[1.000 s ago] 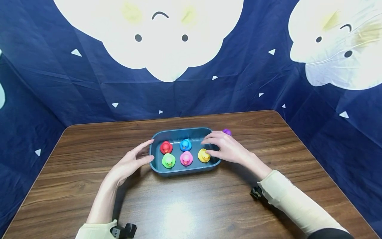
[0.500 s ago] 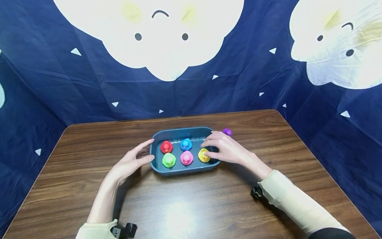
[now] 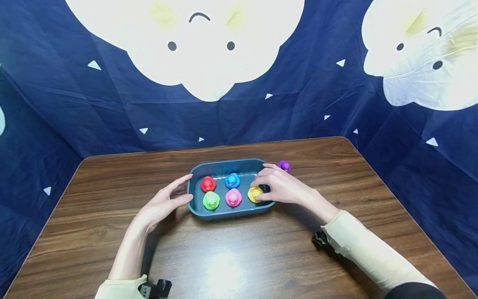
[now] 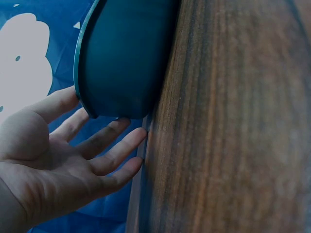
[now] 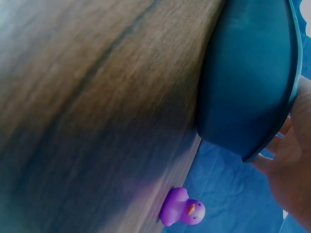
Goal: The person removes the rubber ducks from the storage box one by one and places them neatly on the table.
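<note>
In the head view a dark teal tray point(image 3: 213, 215) holds several rubber ducks. A red duck point(image 3: 208, 184) and a blue duck point(image 3: 232, 180) sit at the back; a green duck point(image 3: 211, 200), a pink duck point(image 3: 233, 197) and a yellow duck point(image 3: 254, 193) sit in front. My left hand point(image 3: 160, 205) is spread at the tray's left end, thumb and fingertips right at the rim; the left wrist view shows its fingers point(image 4: 104, 141) loosely extended. Reaching over the right end, my right hand point(image 3: 281, 186) pinches the yellow duck between thumb and fingers, partly covering it.
A purple duck point(image 3: 284, 166) stands on the wooden table point(image 3: 224, 253) outside the tray, just behind my right hand; it also shows low in the right wrist view. A dark blue cloth point(image 3: 149, 116) with white cloud shapes hangs beyond the table's back edge.
My right thumb and fingers have moved slightly left and closed in around the yellow duck. My left hand, the tray and the other ducks look the same.
</note>
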A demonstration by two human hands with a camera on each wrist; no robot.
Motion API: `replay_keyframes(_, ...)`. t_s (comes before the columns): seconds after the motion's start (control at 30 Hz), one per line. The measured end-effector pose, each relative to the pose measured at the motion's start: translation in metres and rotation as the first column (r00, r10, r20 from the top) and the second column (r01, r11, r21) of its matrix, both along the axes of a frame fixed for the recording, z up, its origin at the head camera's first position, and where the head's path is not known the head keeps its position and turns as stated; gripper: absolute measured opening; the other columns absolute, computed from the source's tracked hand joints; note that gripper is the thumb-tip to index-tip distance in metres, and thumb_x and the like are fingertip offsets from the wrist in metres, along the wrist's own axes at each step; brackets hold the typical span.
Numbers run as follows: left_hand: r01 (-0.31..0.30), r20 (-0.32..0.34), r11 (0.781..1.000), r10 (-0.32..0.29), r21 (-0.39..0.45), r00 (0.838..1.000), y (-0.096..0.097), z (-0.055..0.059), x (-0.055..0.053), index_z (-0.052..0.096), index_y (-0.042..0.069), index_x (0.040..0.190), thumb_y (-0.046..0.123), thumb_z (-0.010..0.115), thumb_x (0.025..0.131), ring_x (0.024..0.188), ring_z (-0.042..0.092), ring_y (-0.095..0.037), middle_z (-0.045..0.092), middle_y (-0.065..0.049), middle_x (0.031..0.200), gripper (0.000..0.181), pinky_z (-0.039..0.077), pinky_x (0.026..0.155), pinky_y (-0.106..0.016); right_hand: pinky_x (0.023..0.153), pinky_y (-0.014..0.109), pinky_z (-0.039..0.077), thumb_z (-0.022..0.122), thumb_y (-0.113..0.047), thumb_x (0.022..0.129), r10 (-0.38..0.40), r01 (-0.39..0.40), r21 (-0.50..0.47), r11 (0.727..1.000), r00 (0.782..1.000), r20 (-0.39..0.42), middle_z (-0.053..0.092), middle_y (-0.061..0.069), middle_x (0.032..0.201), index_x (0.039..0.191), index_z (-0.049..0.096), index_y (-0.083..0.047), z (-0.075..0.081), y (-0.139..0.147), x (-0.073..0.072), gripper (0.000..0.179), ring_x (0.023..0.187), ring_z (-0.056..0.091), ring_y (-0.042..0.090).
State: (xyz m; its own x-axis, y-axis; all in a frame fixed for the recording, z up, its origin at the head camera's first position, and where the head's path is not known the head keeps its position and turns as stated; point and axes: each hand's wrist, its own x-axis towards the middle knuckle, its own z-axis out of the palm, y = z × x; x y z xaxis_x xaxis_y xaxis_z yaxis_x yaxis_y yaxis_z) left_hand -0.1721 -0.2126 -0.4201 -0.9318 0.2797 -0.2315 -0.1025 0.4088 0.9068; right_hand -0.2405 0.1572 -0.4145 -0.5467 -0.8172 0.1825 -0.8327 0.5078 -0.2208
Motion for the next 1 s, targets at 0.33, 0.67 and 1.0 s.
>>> replay_keyframes(0.33, 0.001, 0.001, 1.000, -0.001, 0.003, 1.000, 0.0001, 0.0002, -0.0002, 0.028, 0.022, 0.164, 0.028, 0.064, 0.102, 0.146, 0.045, -0.042, 0.042, -0.023, 0.159, 0.071, 0.032, 0.123, -0.061, 0.125, 0.056, 0.032, 0.086, -0.032, 0.084, -0.020, 0.019, 0.031, 0.999, 0.999, 0.034, 0.078, -0.005, 0.103, 0.108, 0.080, -0.017, 0.0007, -0.0033, -0.0013, 0.029, 0.106, 0.069, 0.015)
replay_keyframes(0.67, 0.000, -0.002, 1.000, 0.000, 0.002, 1.000, -0.0001, -0.0003, 0.0001, 0.028, 0.022, 0.164, 0.028, 0.064, 0.102, 0.146, 0.045, -0.042, 0.042, -0.023, 0.159, 0.071, 0.032, 0.122, -0.062, 0.124, 0.057, 0.033, 0.088, -0.033, 0.082, -0.020, 0.018, 0.055, 0.998, 0.999, 0.029, 0.078, -0.007, 0.101, 0.106, 0.080, -0.019, 0.0020, -0.0051, -0.0010, 0.028, 0.105, 0.069, 0.014)
replay_keyframes(1.0, 0.005, -0.002, 1.000, -0.005, 0.003, 1.000, 0.0005, 0.0004, -0.0003, 0.028, 0.022, 0.164, 0.028, 0.064, 0.102, 0.146, 0.045, -0.043, 0.041, -0.024, 0.160, 0.071, 0.033, 0.122, -0.062, 0.123, 0.057, 0.033, 0.088, -0.030, 0.083, -0.025, 0.024, 0.061, 0.998, 1.000, 0.015, 0.077, -0.006, 0.099, 0.105, 0.080, -0.020, 0.0017, -0.0061, -0.0010, 0.025, 0.105, 0.069, 0.014)
